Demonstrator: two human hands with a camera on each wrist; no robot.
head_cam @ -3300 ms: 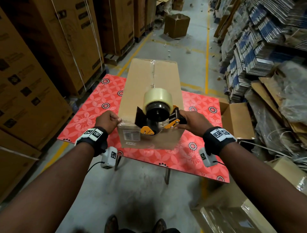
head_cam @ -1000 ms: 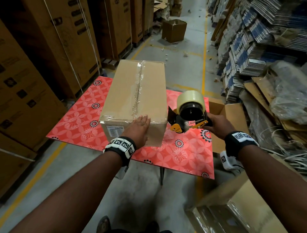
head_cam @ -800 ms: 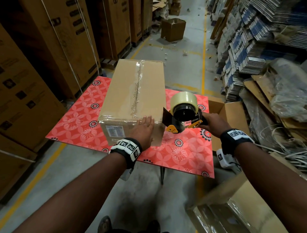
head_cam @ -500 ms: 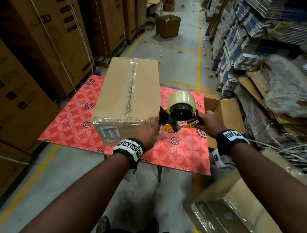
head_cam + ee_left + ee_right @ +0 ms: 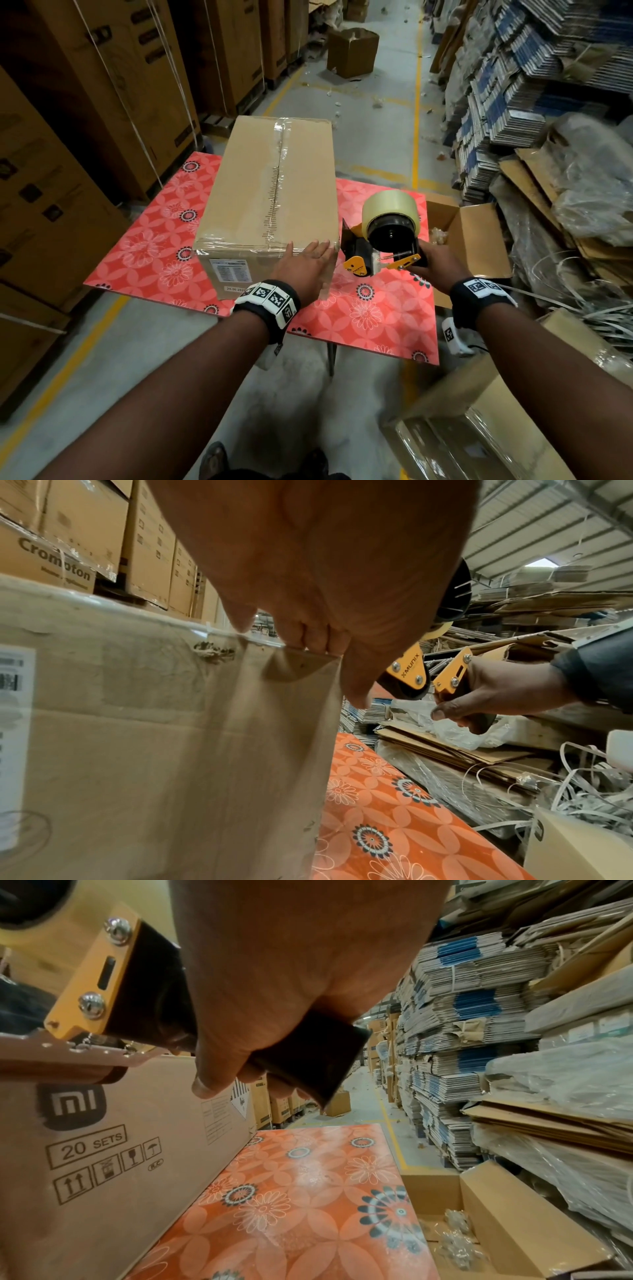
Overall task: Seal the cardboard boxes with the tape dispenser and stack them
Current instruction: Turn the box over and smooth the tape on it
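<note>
Left hand (image 5: 310, 265) flat on taped box (image 5: 274, 192) corner (near end); right hand (image 5: 436, 262) grips tape dispenser (image 5: 383, 240).

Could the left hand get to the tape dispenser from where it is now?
Probably yes. The left hand lies flat on the box's near right corner, and the tape dispenser hangs just beside it in the right hand, with nothing between them.

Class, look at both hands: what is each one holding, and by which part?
The right hand grips the tape dispenser by its black handle. The left hand holds nothing; it rests flat on the cardboard box.
</note>
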